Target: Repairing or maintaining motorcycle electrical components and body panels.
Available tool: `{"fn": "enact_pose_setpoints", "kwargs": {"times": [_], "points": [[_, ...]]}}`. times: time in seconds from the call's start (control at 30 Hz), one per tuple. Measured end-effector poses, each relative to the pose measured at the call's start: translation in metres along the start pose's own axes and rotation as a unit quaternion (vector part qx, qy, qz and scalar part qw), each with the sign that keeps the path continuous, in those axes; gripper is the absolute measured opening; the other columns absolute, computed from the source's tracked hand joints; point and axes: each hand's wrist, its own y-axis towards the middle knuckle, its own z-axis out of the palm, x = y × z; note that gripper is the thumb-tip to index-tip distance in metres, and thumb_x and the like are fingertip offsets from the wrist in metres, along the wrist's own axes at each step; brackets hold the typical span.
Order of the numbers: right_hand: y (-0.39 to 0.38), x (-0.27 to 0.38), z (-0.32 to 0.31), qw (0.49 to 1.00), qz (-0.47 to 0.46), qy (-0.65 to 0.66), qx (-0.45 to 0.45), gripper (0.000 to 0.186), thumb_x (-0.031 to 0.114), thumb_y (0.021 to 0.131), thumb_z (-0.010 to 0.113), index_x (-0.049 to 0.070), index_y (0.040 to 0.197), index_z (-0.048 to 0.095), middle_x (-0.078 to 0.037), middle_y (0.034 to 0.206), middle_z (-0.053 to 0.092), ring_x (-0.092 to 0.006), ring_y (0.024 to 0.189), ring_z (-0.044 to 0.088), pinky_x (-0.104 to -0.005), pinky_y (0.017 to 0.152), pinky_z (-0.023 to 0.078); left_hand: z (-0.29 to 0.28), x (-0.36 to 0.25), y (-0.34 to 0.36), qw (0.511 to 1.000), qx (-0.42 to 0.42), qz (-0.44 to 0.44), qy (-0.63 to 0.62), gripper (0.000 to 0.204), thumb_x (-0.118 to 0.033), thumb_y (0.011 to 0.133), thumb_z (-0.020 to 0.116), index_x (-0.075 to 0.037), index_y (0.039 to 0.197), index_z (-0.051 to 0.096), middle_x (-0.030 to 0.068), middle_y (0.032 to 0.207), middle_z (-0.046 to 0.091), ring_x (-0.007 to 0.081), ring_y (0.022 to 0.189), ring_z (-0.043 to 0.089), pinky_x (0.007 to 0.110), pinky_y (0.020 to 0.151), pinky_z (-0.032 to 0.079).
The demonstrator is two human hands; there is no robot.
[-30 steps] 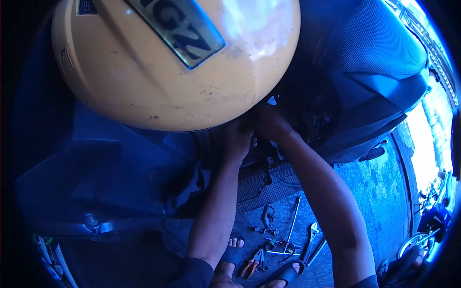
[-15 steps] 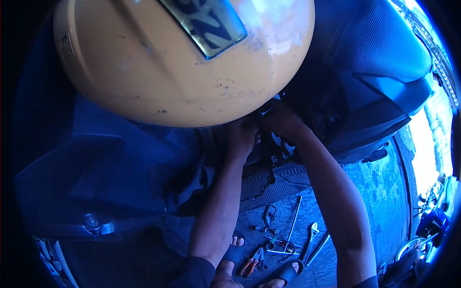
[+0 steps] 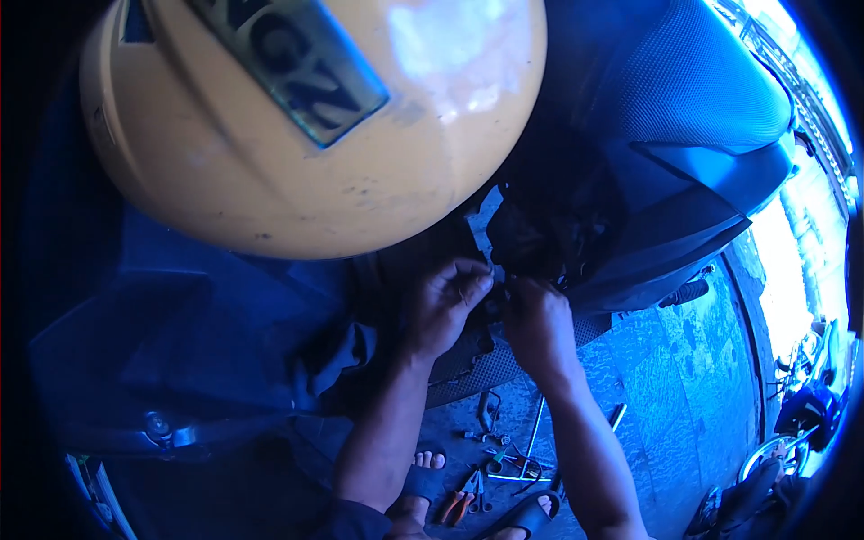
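A scooter's exposed midsection (image 3: 533, 236) is being worked on — seemingly unfinished — by left hand (image 3: 445, 308) and right hand (image 3: 540, 326), fingers bent, closure and hold unclear.

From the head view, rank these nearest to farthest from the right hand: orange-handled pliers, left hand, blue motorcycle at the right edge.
From the right hand:
1. Left hand: just to its left.
2. Orange-handled pliers: down on the floor, lower and left in the picture.
3. Blue motorcycle: far off to the right.
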Motion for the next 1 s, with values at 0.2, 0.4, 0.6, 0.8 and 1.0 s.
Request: {"fn": "enact_pose_setpoints", "kwargs": {"times": [0.2, 0.4, 0.6, 0.8, 1.0], "points": [[-0.027, -0.004, -0.001, 0.998, 0.053, -0.008, 0.018, 0.025, 0.014, 0.088, 0.068, 0.001, 0.109, 0.068, -0.025, 0.105, 0.066, -0.0471, 0.09, 0.067, -0.0544, 0.078, 0.055, 0.0, -0.008, -0.014, 0.963, 0.098, 0.119, 0.221, 0.008, -0.003, 0.089, 0.071, -0.003, 0.097, 0.069, 0.0076, 0.102, 0.068, 0.0183, 0.1, 0.066, 0.031, 0.089, 0.051], [-0.049, -0.014, 0.009, 0.993, 0.095, 0.027, -0.071, 0.014, 0.011, 0.086, 0.071, 0.002, 0.097, 0.072, -0.018, 0.09, 0.069, -0.0391, 0.083, 0.069, -0.0446, 0.073, 0.054, -0.001, -0.01, -0.034, 0.899, 0.072, 0.177, 0.394, 0.014, -0.001, 0.083, 0.076, -0.004, 0.095, 0.07, 0.0113, 0.114, 0.064, 0.0252, 0.106, 0.065, 0.035, 0.089, 0.053], [-0.05, -0.019, 0.01, 0.992, 0.094, 0.042, -0.074, 0.014, 0.014, 0.089, 0.068, 0.004, 0.098, 0.071, -0.017, 0.089, 0.067, -0.0399, 0.078, 0.068, -0.0487, 0.069, 0.054, -0.004, -0.005, -0.04, 0.897, 0.041, 0.165, 0.407, 0.018, 0.002, 0.081, 0.076, -0.003, 0.098, 0.07, 0.0132, 0.117, 0.064, 0.027, 0.105, 0.066, 0.036, 0.089, 0.053], [-0.048, -0.025, 0.009, 0.991, 0.088, 0.064, -0.075, 0.011, 0.011, 0.088, 0.068, 0.003, 0.095, 0.071, -0.017, 0.087, 0.066, -0.0386, 0.076, 0.068, -0.0463, 0.066, 0.054, -0.004, 0.0, -0.038, 0.907, 0.038, 0.165, 0.386, 0.024, 0.001, 0.08, 0.078, -0.001, 0.102, 0.069, 0.013, 0.115, 0.066, 0.0277, 0.107, 0.067, 0.036, 0.092, 0.054], [-0.05, -0.024, 0.011, 0.99, 0.09, 0.073, -0.085, 0.009, 0.009, 0.087, 0.069, 0.003, 0.094, 0.071, -0.016, 0.086, 0.067, -0.0366, 0.073, 0.069, -0.0447, 0.064, 0.055, -0.006, 0.007, -0.046, 0.936, 0.033, 0.126, 0.327, 0.044, 0.006, 0.082, 0.077, -0.001, 0.121, 0.057, 0.0138, 0.124, 0.062, 0.0222, 0.115, 0.063, 0.034, 0.1, 0.052]]}}
